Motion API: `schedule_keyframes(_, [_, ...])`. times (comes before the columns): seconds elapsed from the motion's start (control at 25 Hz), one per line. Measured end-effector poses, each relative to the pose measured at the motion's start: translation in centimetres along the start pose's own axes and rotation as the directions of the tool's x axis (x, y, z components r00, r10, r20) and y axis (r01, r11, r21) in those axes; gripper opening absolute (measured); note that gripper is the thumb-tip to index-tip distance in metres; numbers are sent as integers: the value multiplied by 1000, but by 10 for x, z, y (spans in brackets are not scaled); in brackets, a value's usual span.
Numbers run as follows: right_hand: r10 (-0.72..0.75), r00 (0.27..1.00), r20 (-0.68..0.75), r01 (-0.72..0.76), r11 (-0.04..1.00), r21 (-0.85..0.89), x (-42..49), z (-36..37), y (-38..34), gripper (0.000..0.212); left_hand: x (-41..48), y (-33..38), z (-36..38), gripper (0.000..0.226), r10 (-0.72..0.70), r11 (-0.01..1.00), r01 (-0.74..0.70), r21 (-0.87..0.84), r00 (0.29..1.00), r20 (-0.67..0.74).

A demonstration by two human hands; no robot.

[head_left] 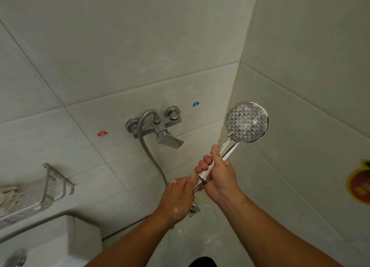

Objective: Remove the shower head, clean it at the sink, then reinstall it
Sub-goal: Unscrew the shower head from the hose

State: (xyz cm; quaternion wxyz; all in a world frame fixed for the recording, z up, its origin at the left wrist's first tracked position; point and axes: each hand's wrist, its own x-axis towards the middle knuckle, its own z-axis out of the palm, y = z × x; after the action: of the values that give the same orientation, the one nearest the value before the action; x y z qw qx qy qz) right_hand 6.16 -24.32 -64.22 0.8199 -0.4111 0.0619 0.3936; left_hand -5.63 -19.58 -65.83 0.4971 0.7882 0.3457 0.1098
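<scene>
Right hand (218, 172) is wrapping tight around the shower head (246, 121) handle, keeping it steady out in front of the corner tiles; left hand (181, 194) is pinching the hose (149, 152) nut at the handle's base, probably so it can twist without the head spinning too.

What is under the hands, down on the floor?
A floor drain shows just below the left hand and right hand. The hands cover its upper edge and where the hose ends.
</scene>
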Motion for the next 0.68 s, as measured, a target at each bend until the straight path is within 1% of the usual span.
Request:
schedule_keyframes(0.08, [-14, 1000, -16, 14, 1000, -5, 1, 0, -2, 21, -4, -1, 1, 23, 65, 998, -65, -15, 998, -11])
schedule_keyframes(0.16, [-22, 1000, -12, 22, 1000, 8, 4, 2, -5, 19, -5, 1, 2, 20, 96, 995, -96, 7, 995, -39])
schedule_keyframes(0.24, [-17, 1000, 2, 17, 1000, 4, 6, 3, -6, 18, 0, 2, 1, 39, 54, 998, -52, 37, 998, -31])
schedule_keyframes(0.28, [-18, 1000, 5, 18, 1000, -5, 7, 3, -6, 17, 3, 3, 0, 45, 25, 999, -24, 26, 1000, -14])
schedule_keyframes(0.32, [-21, 1000, 6, 21, 1000, -11, 7, 4, -6, 17, 3, 4, 0, 43, 11, 1000, -11, -14, 1000, 2])
schedule_keyframes(0.4, [-28, 1000, 4, 28, 1000, -7, 8, 5, -7, 15, 2, 3, 1, 25, 45, 996, -46, -75, 999, -17])
schedule_keyframes(0.48, [-30, 1000, 5, 30, 1000, 3, 9, 7, -9, 15, 0, 1, 4, 20, 75, 996, -78, -51, 996, -51])
schedule_keyframes(0.52, [-30, 1000, 7, 30, 1000, 0, 10, 6, -10, 16, 1, 1, 6, 23, 61, 997, -63, -46, 997, -46])
schedule_keyframes(0.6, [-29, 1000, 7, 29, 999, -21, 12, 4, -11, 19, 6, 3, 7, 41, -10, 997, 10, -75, 1000, 0])
schedule_keyframes(0.64, [-30, 1000, 5, 30, 999, -28, 13, 2, -11, 20, 8, 3, 6, 45, -35, 996, 37, -81, 999, 24])
schedule_keyframes(0.68, [-32, 999, 0, 32, 999, -30, 13, 1, -11, 20, 9, 4, 5, 42, -29, 996, 32, -81, 999, 36])
